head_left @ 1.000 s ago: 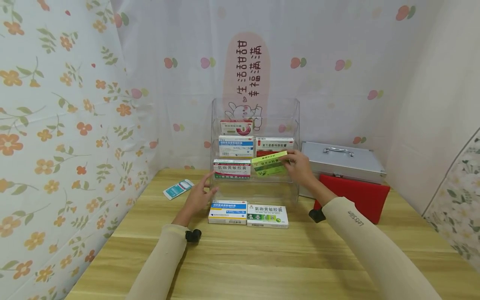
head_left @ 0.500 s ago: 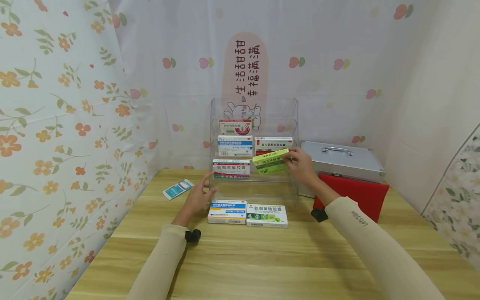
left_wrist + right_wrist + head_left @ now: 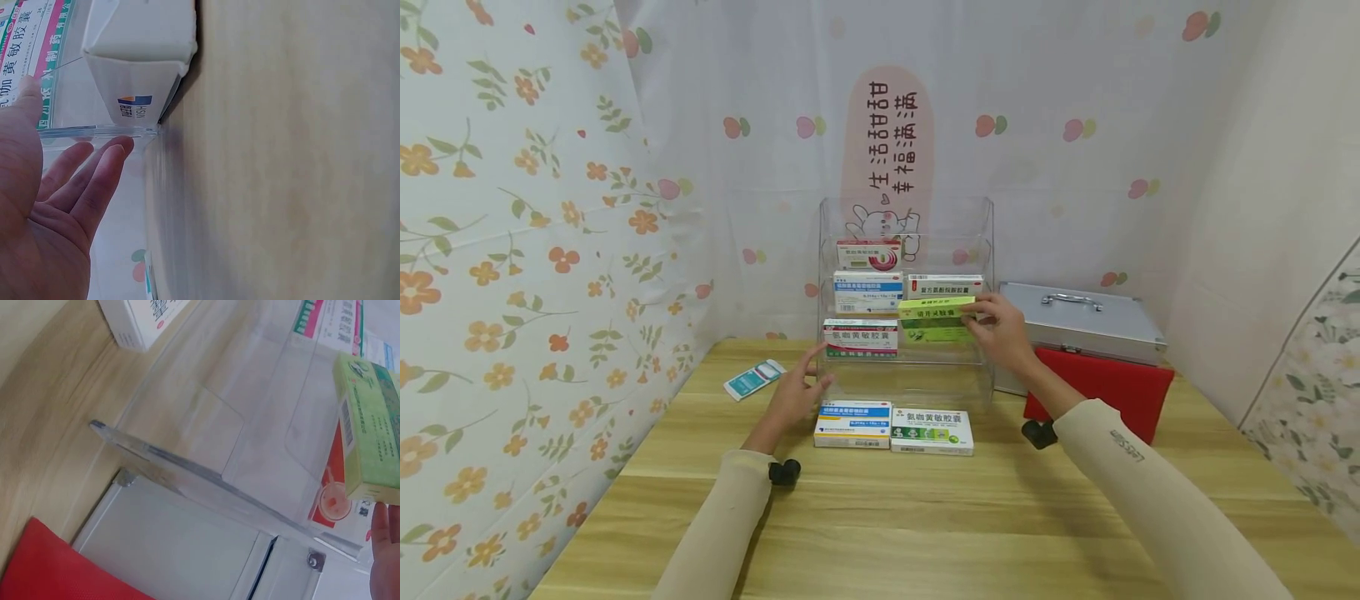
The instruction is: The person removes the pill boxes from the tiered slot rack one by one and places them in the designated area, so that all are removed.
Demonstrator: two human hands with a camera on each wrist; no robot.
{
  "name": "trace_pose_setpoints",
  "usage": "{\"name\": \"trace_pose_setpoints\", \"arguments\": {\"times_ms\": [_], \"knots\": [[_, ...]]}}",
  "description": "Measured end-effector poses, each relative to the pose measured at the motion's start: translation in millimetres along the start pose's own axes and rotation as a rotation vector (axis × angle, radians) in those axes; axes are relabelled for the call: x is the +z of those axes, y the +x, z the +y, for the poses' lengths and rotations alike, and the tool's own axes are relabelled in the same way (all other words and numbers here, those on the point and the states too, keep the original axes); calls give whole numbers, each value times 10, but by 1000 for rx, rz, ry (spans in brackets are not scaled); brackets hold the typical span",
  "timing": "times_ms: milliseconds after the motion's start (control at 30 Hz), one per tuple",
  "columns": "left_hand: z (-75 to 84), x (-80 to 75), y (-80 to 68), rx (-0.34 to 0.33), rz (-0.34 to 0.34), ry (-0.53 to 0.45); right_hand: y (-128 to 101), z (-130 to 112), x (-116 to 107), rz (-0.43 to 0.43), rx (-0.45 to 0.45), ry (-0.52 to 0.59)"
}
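Green box (image 3: 936, 320) pinched by right hand (image 3: 1000, 331) at rack (image 3: 981, 250) tier; could snag front lip, slip. Left hand (image 3: 797, 392) loose-fingered, empty, touching rack's side.

By the right hand (image 3: 1000, 333), a green cardboard box (image 3: 936, 321) looks matt; the rack (image 3: 981, 250) is clear glossy plastic. Under the left hand (image 3: 797, 396), the wood-grain table (image 3: 925, 517) is smooth.

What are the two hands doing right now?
Left hand: open, fingers straight against the clear rack.
Right hand: holding the green box.
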State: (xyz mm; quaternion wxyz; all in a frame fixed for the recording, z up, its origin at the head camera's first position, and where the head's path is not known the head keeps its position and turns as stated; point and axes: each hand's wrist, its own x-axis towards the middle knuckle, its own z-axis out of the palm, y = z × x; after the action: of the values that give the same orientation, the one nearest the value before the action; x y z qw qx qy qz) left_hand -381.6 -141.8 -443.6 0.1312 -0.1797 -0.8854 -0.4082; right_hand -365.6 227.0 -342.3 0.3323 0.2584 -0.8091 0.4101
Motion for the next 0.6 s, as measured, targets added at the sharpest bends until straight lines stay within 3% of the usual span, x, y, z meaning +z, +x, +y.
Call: {"name": "trace_pose_setpoints", "arguments": {"times_ms": [600], "knots": [[-4,0,-7,18,-2,2,-235,-99,-14,-120,158,107]]}}
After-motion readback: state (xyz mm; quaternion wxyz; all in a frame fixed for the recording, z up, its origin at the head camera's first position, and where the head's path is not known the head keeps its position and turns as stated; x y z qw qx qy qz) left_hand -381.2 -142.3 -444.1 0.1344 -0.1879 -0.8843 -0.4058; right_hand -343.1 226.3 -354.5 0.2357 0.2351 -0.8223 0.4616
